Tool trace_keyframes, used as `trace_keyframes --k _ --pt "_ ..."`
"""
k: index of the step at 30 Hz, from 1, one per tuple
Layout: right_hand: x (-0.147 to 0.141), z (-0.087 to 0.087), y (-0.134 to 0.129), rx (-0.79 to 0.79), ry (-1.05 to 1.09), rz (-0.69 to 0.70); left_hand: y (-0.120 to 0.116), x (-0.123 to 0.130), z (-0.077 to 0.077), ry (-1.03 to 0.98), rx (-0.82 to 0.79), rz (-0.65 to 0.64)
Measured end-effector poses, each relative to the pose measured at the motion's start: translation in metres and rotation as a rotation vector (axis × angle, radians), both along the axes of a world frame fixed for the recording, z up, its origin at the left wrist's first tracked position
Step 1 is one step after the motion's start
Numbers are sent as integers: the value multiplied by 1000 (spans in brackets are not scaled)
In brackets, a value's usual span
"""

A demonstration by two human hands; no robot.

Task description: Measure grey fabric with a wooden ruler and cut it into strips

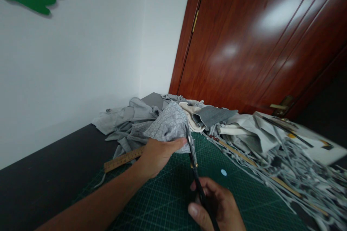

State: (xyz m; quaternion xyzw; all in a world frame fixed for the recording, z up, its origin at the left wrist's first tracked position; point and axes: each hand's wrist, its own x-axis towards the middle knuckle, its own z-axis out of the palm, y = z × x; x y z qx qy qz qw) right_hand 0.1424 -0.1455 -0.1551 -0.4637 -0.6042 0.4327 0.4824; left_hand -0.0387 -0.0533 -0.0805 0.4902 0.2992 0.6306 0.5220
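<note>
My left hand (155,157) grips a piece of grey patterned fabric (170,121), its thumb lying on top near the right edge. Below and to the right, my right hand (217,202) is closed around the black handles of a pair of scissors (194,164). The blades point away from me and lie along the fabric's right edge, where a narrow strip hangs beside them. Both hands are over a green cutting mat (162,195). A wooden ruler (121,159) sticks out from under the left hand and the fabric.
Grey cloth pieces (121,119) are heaped at the back left, with more folded cloth (217,115) at the back. Thin fabric scraps (295,173) cover the right side around a long wooden stick (241,155). A small pale disc (223,172) lies on the mat. Behind stands a wooden door (244,43).
</note>
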Motion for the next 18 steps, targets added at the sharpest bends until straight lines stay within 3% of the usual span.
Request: trace_keyframes --k 10,14,18 --pt "-1 0 -1 -29 29 -1 1 2 -9 187 31 51" --pt "-2 1 -1 -29 3 -10 -2 5 -11 164 27 46" --pt "-2 1 -1 -19 -44 -22 -3 9 -7 12 51 79"
